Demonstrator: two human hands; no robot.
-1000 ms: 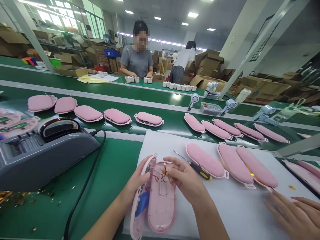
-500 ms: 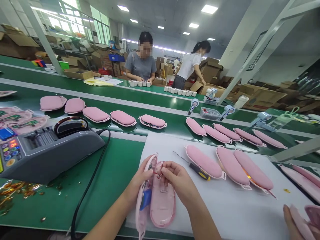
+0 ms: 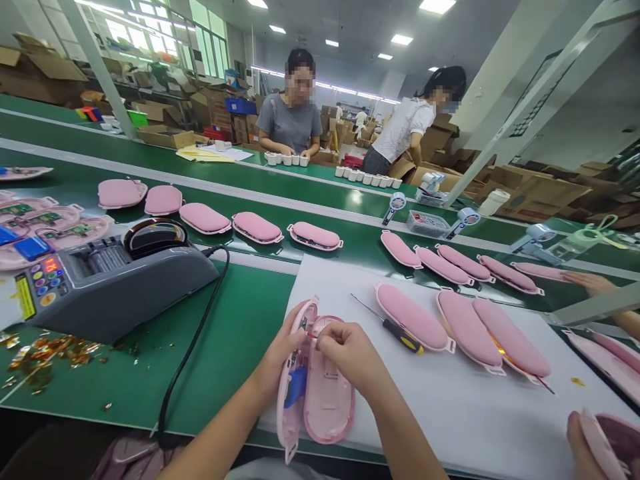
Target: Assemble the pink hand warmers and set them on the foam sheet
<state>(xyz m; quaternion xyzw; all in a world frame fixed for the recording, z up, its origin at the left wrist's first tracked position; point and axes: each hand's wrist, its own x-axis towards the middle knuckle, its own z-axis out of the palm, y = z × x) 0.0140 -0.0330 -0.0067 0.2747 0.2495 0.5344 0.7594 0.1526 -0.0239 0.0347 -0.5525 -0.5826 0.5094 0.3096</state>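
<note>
My left hand (image 3: 285, 348) grips the upper end of a pink shell half (image 3: 286, 417), tilted on its long edge. Inside it show a blue block (image 3: 296, 387) and part of a circuit board. Beside it a second pink shell half (image 3: 330, 407) lies hollow side up on the white sheet (image 3: 400, 407). Over its upper end, my right hand (image 3: 343, 343) pinches a thin red wire (image 3: 313, 335) running between the halves. The fingertips partly hide the wire's end. A screwdriver (image 3: 400, 333) with a black and yellow handle lies to the right, near closed pink cases (image 3: 413, 317).
A grey tape dispenser (image 3: 120, 287) with a black cable (image 3: 195, 347) stands left, near scraps of amber film (image 3: 50, 357). More pink cases (image 3: 257, 227) line the green belt behind. Another person's hand (image 3: 583, 443) holds a shell at lower right; a further hand (image 3: 593, 283) touches a case.
My right hand's fingers have closed more tightly around the wire by the shell's upper end. At far right another person's hand has come in onto a case. The view has shifted slightly.
</note>
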